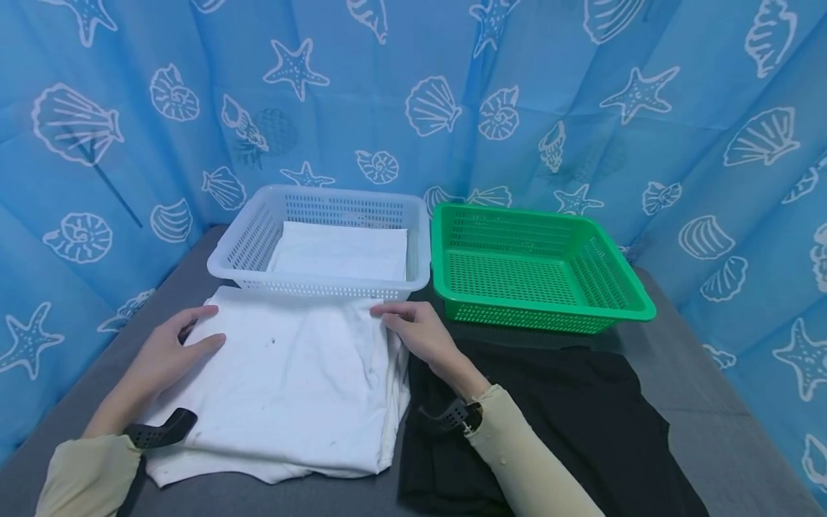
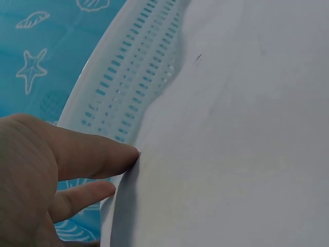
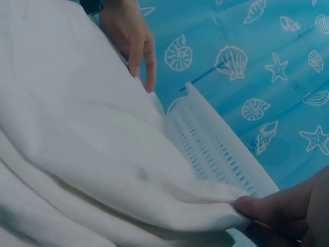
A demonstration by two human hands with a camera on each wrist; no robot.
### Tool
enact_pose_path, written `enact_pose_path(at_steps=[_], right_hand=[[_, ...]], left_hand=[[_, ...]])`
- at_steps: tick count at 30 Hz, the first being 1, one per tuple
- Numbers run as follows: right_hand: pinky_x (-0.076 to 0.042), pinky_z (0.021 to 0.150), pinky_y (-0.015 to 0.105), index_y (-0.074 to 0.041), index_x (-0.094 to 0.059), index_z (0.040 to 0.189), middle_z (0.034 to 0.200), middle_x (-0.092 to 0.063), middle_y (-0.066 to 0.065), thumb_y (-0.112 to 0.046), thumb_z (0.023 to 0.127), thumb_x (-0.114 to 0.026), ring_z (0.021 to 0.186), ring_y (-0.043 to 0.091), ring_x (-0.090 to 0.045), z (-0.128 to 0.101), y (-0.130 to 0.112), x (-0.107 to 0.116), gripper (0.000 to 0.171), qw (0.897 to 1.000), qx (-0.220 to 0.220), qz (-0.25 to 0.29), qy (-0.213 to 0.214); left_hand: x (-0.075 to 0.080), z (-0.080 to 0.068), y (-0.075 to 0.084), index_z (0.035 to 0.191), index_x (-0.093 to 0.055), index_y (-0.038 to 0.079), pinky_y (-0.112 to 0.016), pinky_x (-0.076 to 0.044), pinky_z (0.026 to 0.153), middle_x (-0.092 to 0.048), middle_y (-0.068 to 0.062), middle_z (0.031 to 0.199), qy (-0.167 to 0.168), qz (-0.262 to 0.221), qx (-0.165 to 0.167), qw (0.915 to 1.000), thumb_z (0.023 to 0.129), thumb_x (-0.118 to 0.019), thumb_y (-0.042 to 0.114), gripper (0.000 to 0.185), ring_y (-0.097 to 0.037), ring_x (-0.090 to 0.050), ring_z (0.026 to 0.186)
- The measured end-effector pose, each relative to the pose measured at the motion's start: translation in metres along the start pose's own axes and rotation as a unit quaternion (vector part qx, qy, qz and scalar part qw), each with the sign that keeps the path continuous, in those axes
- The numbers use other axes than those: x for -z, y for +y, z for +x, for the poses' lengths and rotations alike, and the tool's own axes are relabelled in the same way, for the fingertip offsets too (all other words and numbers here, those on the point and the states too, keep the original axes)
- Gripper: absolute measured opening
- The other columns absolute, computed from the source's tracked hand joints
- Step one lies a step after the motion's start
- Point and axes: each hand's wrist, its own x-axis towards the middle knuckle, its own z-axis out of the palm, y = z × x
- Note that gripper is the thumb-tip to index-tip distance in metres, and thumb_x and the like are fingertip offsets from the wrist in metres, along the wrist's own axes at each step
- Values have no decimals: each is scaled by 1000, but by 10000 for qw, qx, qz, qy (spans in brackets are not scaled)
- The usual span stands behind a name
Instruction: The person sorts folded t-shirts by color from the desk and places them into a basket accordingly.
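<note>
I have white cloth on bench between hands, far edge just beside white basket. Right grip pinches far right corner; left grip spread, fingertips at left edge. Neither hand clearly nearer.

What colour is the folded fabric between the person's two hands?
White, with a small dark mark on top; the head view shows the folded white fabric best.
</note>
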Motion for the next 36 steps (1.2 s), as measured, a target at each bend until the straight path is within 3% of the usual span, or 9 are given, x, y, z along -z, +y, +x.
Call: enact_pose_path(at_steps=[6, 13, 17, 21, 24, 28, 31, 36], right_hand=[[-43, 100, 44, -13, -72, 121, 127, -63, -3, -15, 99, -60, 120, 16, -55, -1, -3, 1, 25, 9987, 160, 407, -267], [-43, 98, 49, -23, -67, 129, 136, -55, -6, -20, 95, -66, 125, 21, -49, -3, -5, 1, 34, 9965, -487, 343, -578], [-45, 93, 47, -29, -64, 133, 140, -51, -7, -26, 96, -67, 114, 25, -51, -3, -5, 3, 38, 9938, -515, 259, -952], [-39, 102, 47, -35, -57, 139, 149, -41, -10, -37, 95, -66, 128, 22, -44, -2, -5, 3, 45, 9903, -255, 7, -1364], [-30, 110, 46, -35, -53, 142, 152, -37, -13, -38, 95, -66, 140, 13, -28, -2, -4, 1, 49, 9887, 92, -114, -1493], [-35, 106, 48, -30, -54, 143, 151, -40, -11, -30, 95, -68, 137, 16, -35, -2, -4, -1, 50, 9894, 277, 144, -1417], [-37, 104, 48, -32, -55, 142, 150, -40, -9, -26, 92, -72, 133, 19, -39, -3, -4, -2, 52, 9900, 66, 301, -1373], [-28, 110, 47, -39, -50, 144, 154, -33, -9, -26, 89, -76, 138, 14, -30, -4, -4, -4, 63, 9858, 0, -143, -1672]], left_hand=[[3, -1, -1, 149, -38, -1, -71, -19, 103, -22, -34, 152, -102, -58, 155, 9998, 96, -60, 48, 76, -55, -16, 138], [5, -1, 0, 150, -36, 1, -72, -20, 101, -20, -35, 153, -341, -96, 142, 9993, 95, -60, 51, 79, -56, -14, 137], [7, -3, 0, 149, -40, 1, -72, -19, 102, -21, -34, 152, -147, -100, 84, 9998, 96, -59, 50, 75, -56, -15, 138], [8, -6, 1, 148, -43, 4, -71, -19, 103, -20, -32, 154, 188, -256, 12, 9995, 96, -59, 48, 70, -54, -15, 139], [8, -9, 3, 146, -48, 6, -69, -22, 104, -27, -29, 153, 558, -379, -200, 9975, 96, -61, 45, 64, -51, -19, 140], [8, -11, 5, 141, -54, 6, -66, -25, 105, -37, -25, 150, 934, -468, -476, 9934, 96, -63, 42, 59, -46, -25, 139], [8, -11, 7, 141, -55, 6, -65, -25, 105, -38, -23, 150, 995, -497, -519, 9924, 95, -64, 41, 58, -45, -26, 140], [9, -11, 7, 143, -51, 7, -70, -23, 103, -31, -25, 153, 804, -458, -409, 9949, 94, -65, 43, 63, -48, -21, 141]])
